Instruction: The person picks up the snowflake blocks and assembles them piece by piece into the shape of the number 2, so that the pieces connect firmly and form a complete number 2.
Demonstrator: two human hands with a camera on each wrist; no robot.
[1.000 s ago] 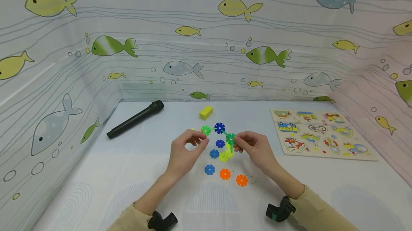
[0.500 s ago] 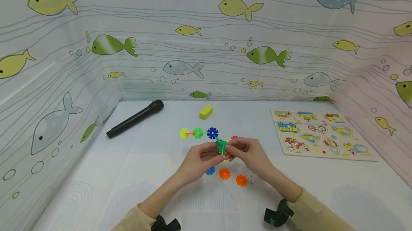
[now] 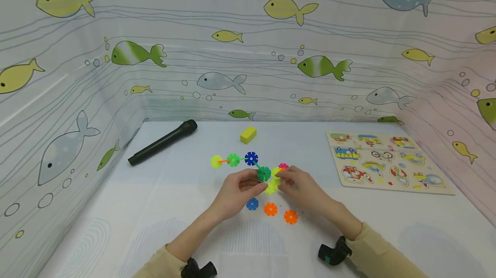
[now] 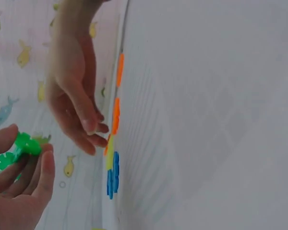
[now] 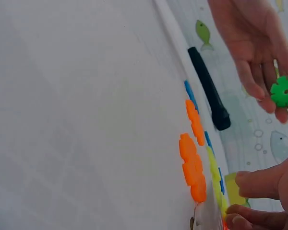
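Observation:
In the head view my left hand (image 3: pixel 234 194) pinches the green notched disc (image 3: pixel 264 173) at one end of a chain of linked plastic discs. From there the chain runs up and left through a dark blue disc (image 3: pixel 251 159) and a light green disc (image 3: pixel 233 160) to a yellow disc (image 3: pixel 216 162). My right hand (image 3: pixel 304 189) is low over loose yellow discs (image 3: pixel 271 188) and a pink disc (image 3: pixel 283 166). The right wrist view has its thumb (image 5: pixel 259 183) and fingers apart beside the yellow discs; whether they touch cannot be told.
Nearer me lie a blue disc (image 3: pixel 252 204), orange discs (image 3: pixel 270 209) and a faint clear disc (image 3: pixel 303 213). A yellow block (image 3: pixel 248 135) sits behind the chain. A black microphone (image 3: pixel 162 142) lies at back left, a wooden picture puzzle board (image 3: pixel 387 164) at right.
My left hand has moved right and taken the chain's green end, which my right hand held before. My right hand has let go and moved down to the loose discs.

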